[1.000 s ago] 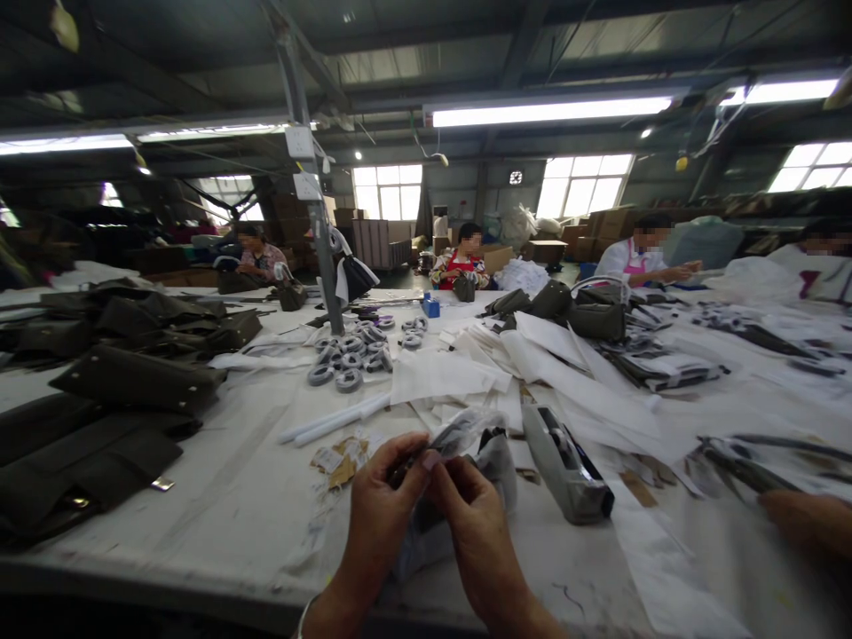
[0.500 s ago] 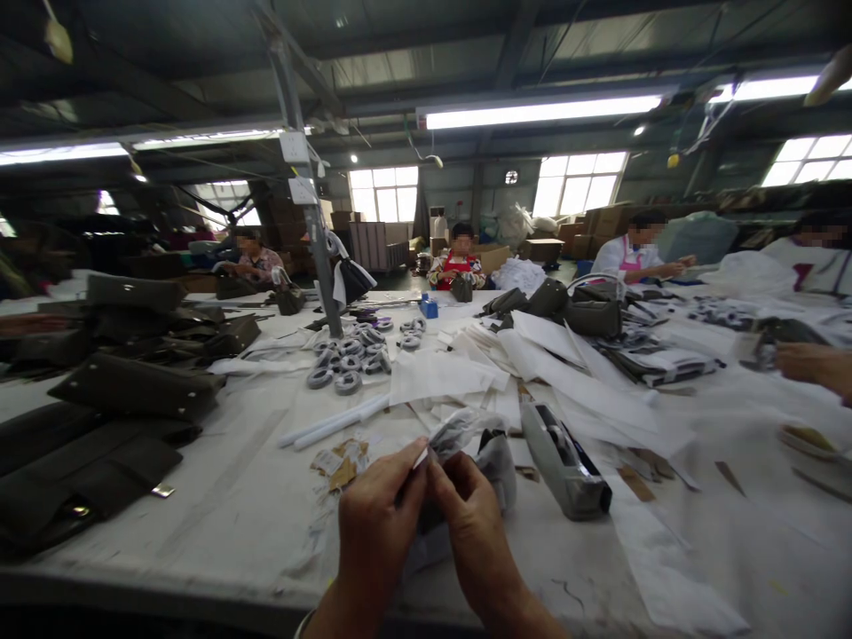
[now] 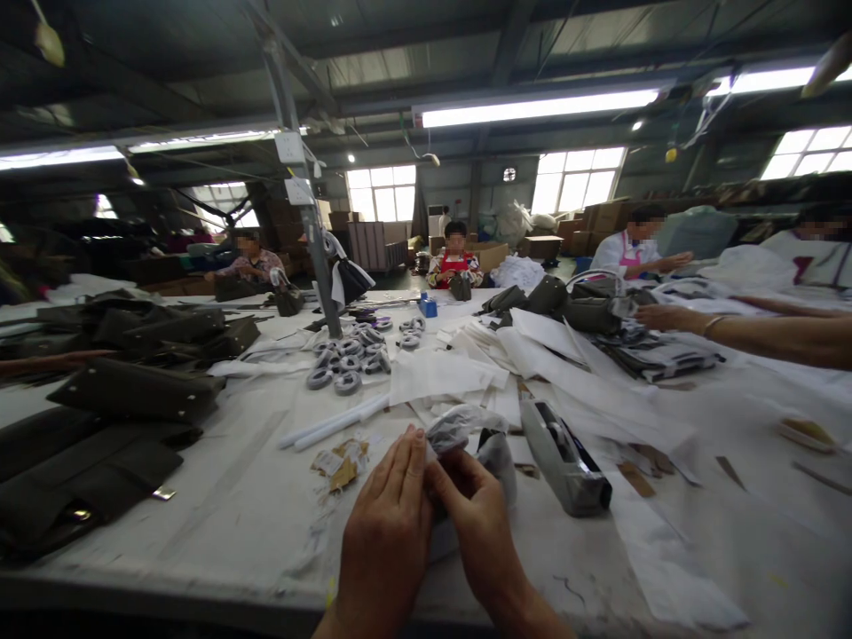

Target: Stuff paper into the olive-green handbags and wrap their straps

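Observation:
Both my hands work at a grey bundle in thin translucent plastic (image 3: 453,428), low in the middle of the head view. My left hand (image 3: 387,524) presses its fingers together, nearly straight, against the bundle's left side; its thumb is hidden. My right hand (image 3: 480,525) is closed on the near side, with thumb and forefinger pinched at the plastic. A grey part and a black piece show beyond my right knuckles. The bundle's underside is hidden by my hands. To the right stands a grey tape dispenser (image 3: 565,461), apart from my hand.
Grey rings (image 3: 347,355) are heaped behind a pair of white tubes (image 3: 339,422). Dark bags (image 3: 137,390) are piled at left, white sheets (image 3: 565,364) at right. Brown paper scraps (image 3: 343,463) lie nearby. A metal post (image 3: 319,257) rises from the table. A co-worker's arm (image 3: 752,333) reaches in from the right.
My left hand has gone from a bent-finger pinch with a white bit showing to straighter fingers laid against the bundle. A co-worker's arm now reaches further in at right.

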Tool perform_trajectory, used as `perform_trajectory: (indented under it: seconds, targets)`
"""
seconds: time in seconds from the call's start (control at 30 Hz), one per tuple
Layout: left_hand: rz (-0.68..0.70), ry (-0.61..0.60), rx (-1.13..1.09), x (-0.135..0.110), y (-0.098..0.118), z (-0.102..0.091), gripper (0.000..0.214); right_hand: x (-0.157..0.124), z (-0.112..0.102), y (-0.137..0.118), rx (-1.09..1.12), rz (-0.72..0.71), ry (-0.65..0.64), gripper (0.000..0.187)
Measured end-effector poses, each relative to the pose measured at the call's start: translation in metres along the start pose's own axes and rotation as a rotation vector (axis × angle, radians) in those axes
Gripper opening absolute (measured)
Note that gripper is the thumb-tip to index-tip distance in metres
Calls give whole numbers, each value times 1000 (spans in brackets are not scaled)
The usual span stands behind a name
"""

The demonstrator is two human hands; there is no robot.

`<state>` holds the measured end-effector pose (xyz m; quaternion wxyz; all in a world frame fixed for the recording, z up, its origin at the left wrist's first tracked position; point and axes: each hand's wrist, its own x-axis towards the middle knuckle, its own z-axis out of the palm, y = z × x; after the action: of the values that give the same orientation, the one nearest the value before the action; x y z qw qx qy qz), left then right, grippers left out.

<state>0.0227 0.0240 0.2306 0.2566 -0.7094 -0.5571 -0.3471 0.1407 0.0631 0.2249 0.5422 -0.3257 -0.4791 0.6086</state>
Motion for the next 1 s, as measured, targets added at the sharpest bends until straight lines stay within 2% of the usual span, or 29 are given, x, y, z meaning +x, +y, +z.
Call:
perform_trajectory:
  seconds: [0.1,0.23,0.37,0.47,0.57,0.6,0.67,0.73,0.83,0.9,1.0]
  targets:
    - [-129,-64,-269,2,-8,-5,44,1,-1,-3,53,35,-12,33]
    - [-450,-224,-625,12,-23,-12,36,-1,-1,-7,82,55,-54,28]
    - [-564,-314,-672,16,-32,-9,44,-2,0,-8,84,14,-85,29]
    - [-589,-313,-646,13,-33,-3,50,0,-14,-7,-77,-68,-122,27]
    - [-654,-263,-588,6,-34,1,51,9,-58,-5,-436,-226,-57,25]
    - [-679,-247,-565,4,-35,2,51,14,-81,-4,-556,-268,11,26]
    - [-711,-220,-541,2,-35,3,52,28,-134,-1,-755,-290,229,25]
    - [-707,-200,-552,1,-34,5,50,43,-188,3,-990,-164,445,27]
    - [-668,-189,-570,2,-30,9,48,59,-250,11,-1068,-35,571,23]
    - [-665,-187,-566,3,-28,12,49,65,-272,17,-1062,35,584,27]
    - [-665,-188,-561,2,-27,13,49,70,-283,25,-1004,127,557,38]
